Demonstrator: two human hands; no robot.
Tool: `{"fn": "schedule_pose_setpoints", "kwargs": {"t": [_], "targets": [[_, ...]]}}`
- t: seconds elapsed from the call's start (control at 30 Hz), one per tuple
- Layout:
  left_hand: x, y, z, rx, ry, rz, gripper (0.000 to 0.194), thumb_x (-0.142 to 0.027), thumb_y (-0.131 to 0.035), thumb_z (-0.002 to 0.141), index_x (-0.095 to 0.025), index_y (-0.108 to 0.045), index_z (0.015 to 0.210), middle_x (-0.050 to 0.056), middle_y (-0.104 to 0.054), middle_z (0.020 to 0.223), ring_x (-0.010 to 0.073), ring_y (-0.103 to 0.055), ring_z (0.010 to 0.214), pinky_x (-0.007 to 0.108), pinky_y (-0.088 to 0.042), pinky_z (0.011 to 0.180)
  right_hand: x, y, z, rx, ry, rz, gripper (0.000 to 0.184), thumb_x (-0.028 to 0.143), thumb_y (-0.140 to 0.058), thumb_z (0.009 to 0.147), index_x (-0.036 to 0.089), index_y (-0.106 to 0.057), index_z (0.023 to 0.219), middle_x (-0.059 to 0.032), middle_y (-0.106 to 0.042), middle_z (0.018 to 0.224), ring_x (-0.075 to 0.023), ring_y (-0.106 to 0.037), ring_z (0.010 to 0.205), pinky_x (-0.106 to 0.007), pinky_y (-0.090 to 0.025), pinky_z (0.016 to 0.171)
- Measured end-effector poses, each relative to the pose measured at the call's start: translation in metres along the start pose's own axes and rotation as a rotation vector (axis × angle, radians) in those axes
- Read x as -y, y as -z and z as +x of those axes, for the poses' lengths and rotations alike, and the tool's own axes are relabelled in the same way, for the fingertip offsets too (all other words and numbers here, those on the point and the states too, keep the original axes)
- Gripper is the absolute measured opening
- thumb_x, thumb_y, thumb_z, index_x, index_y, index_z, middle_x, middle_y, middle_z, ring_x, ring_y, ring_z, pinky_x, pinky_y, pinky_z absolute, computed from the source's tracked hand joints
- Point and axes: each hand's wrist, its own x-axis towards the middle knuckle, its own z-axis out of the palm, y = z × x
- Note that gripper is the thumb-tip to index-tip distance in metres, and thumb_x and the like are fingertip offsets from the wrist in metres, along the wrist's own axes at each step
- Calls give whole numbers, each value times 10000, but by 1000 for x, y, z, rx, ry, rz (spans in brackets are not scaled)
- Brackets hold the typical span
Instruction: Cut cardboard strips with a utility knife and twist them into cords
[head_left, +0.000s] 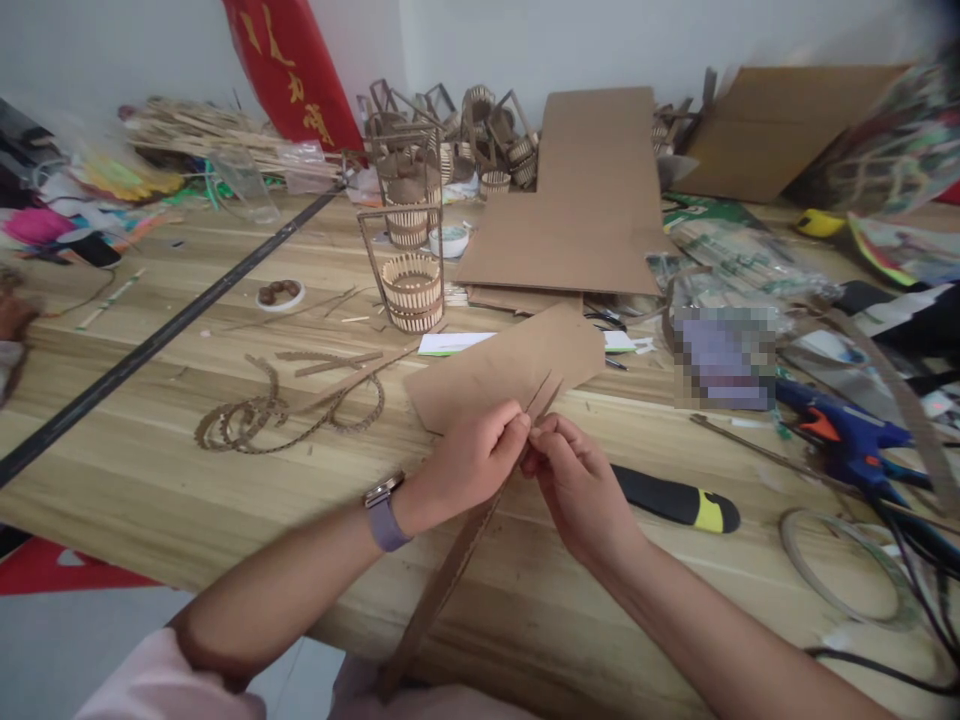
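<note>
The wooden counter (225,510) is spanning the view, and a large cardboard sheet (592,200) is covering part of its far half, right of centre. A smaller cardboard piece (480,375) is lying nearer the middle, just beyond the hands. A long cardboard strip (439,595) is running from the fingers down across the near edge, its narrow ends poking out past the fingertips.

The left hand (472,455) is pinching the strip narrowly between thumb and fingers; the right hand (589,490) is doing likewise, right beside it. They seem to be working the end of the strip, perhaps parting or pressing its layers; which, one cannot tell. Doing this well is probably calling for short, even pinches close to the working point, with the long tail hanging free so that it is not twisting or creasing the cardboard.

Toward the far edge, left of the large sheet, the front slatted bucket (412,300) is standing upright under its tall handle, showing a brown inside and no contents that can be made out. Another slatted bucket (407,228) is standing behind it, its contents unclear. A white bowl (450,243) beside them is holding something pale, while a small white dish (281,294), toward the left edge, is holding brown, rounded pieces.
</note>
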Motion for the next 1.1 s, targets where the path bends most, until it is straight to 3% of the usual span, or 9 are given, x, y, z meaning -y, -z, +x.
{"fn": "schedule_pose_setpoints", "kwargs": {"t": [0.2,0.47,0.73,0.93,1.1], "targets": [[7,2,0,-6,-10,69,321,-294,-330,993,-224,-300,682,-57,-384,601,121,-393,588,280,-264,577,1,5,4,76,4,-62,261,425,-608,759,237,-503,612,39,-499,577,-134,-451,601,-296,-352,602],[11,9,2,73,-28,86,345,-342,-376,969,-221,-304,654,-58,-363,569,122,-385,565,286,-244,558,10,17,14,149,-29,-122,273,386,-714,683,227,-505,608,73,-436,514,-101,-350,525,-274,-266,523],[8,6,3,26,23,90,351,-354,-329,996,-224,-317,671,-45,-424,598,131,-431,597,285,-291,581,4,-3,2,45,-34,55,247,373,-620,730,242,-430,640,56,-419,580,-119,-371,584,-282,-323,565],[5,6,3,29,26,67,351,-372,-328,996,-224,-320,678,-48,-420,607,130,-435,603,283,-292,585,3,-5,-1,23,-27,87,245,389,-635,756,236,-468,665,59,-406,610,-119,-358,591,-290,-312,567],[9,16,7,-135,69,81,362,-371,-324,993,-226,-297,662,-55,-359,582,127,-392,584,285,-271,578,-4,0,-5,10,-36,49,219,366,-614,787,233,-485,669,53,-426,616,-124,-377,593,-300,-297,566]]}}
